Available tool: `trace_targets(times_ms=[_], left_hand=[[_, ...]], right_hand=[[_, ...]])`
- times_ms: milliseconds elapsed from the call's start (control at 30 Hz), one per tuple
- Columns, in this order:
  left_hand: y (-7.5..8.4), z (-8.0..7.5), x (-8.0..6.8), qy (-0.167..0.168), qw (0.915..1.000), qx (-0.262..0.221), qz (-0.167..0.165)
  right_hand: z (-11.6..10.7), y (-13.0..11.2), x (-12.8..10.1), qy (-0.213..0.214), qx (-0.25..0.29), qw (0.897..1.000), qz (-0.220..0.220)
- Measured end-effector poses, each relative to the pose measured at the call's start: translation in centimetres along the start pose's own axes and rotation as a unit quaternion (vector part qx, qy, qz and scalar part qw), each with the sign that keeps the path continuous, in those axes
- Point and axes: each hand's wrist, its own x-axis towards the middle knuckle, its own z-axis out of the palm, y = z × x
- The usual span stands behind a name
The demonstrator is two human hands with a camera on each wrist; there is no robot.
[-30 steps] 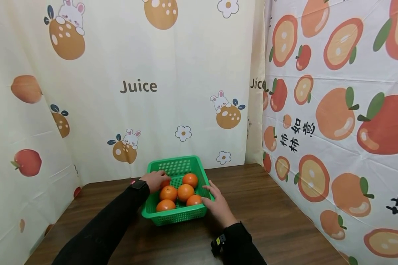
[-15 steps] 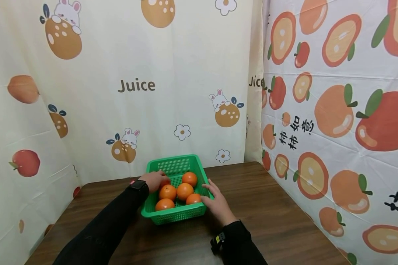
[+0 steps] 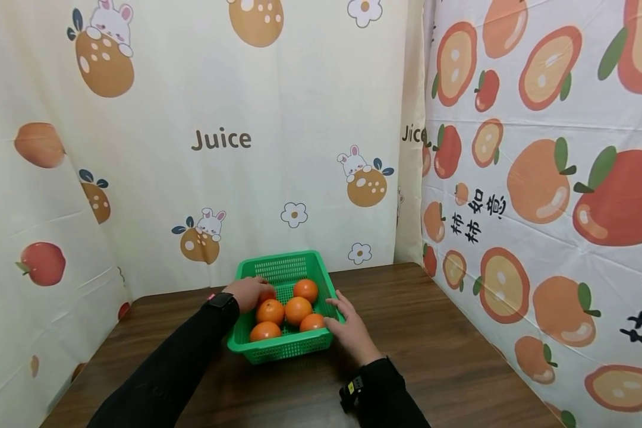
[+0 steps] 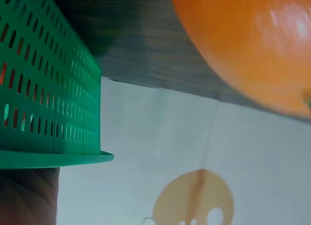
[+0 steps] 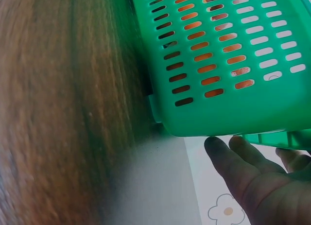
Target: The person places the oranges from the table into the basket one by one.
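In the head view a green plastic basket [image 3: 280, 355] holds several oranges [image 3: 298, 310]. My left hand [image 3: 246, 293] reaches over the basket's left rim and grips an orange [image 3: 268, 293] at the back left; that orange is partly covered by the hand. In the left wrist view, part of my left palm [image 4: 29, 196] lies at the rim. My right hand [image 3: 353, 330] is at the right rim, fingers spread and fairly straight, thumb reaching over the edge by an orange [image 3: 312, 322]. The right wrist view shows its fingers [image 5: 238, 166] close against the rim.
Outside the basket, a large orange fruit [image 4: 252, 45] shows close up in the left wrist view. The dark wooden table [image 3: 422, 333] ends at a cream printed curtain [image 3: 310, 148] behind and a fruit-patterned curtain [image 3: 545, 238] on the right.
The head view has shifted very slightly. Both hands, the basket and the oranges keep their places.
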Motion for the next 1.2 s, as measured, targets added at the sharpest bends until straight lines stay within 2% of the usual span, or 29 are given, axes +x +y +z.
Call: trace_targets(times_ms=[200, 367, 433, 533, 667, 867, 1067, 1200], left_hand=[[-0.3, -0.3, -0.2, 0.065, 0.9972, 0.002, 0.036], [-0.7, -1.3, -2.0, 0.096, 0.9943, -0.028, 0.038], [-0.6, -1.6, -2.9, 0.098, 0.9944, -0.03, 0.027], [-0.2, -1.8, -4.6, 0.08, 0.9962, -0.034, -0.001], [1.0, -1.8, -7.2, 0.06, 0.9955, -0.055, -0.049], [3.7, -1.8, -10.8, 0.064, 0.9884, -0.091, -0.103], [6.0, -0.7, -13.9, 0.047, 0.9797, -0.144, -0.132], [7.6, 0.1, -16.2, 0.06, 0.9728, -0.173, -0.143]], right_hand=[[-0.3, 0.0, 0.0, -0.004, 0.004, 1.0, -0.004], [-0.1, -0.1, 0.1, 0.005, 0.01, 1.0, -0.01], [-0.1, -0.1, 0.1, 0.007, 0.01, 1.0, -0.01], [0.0, -0.1, 0.1, 0.003, 0.012, 1.0, 0.0], [0.2, -0.1, 0.0, 0.001, 0.015, 1.0, 0.008], [0.0, -0.3, 0.3, 0.009, 0.016, 1.0, 0.006], [0.1, -0.1, 0.0, 0.015, 0.002, 1.0, 0.006], [0.3, 0.1, -0.2, 0.011, 0.003, 1.0, 0.001]])
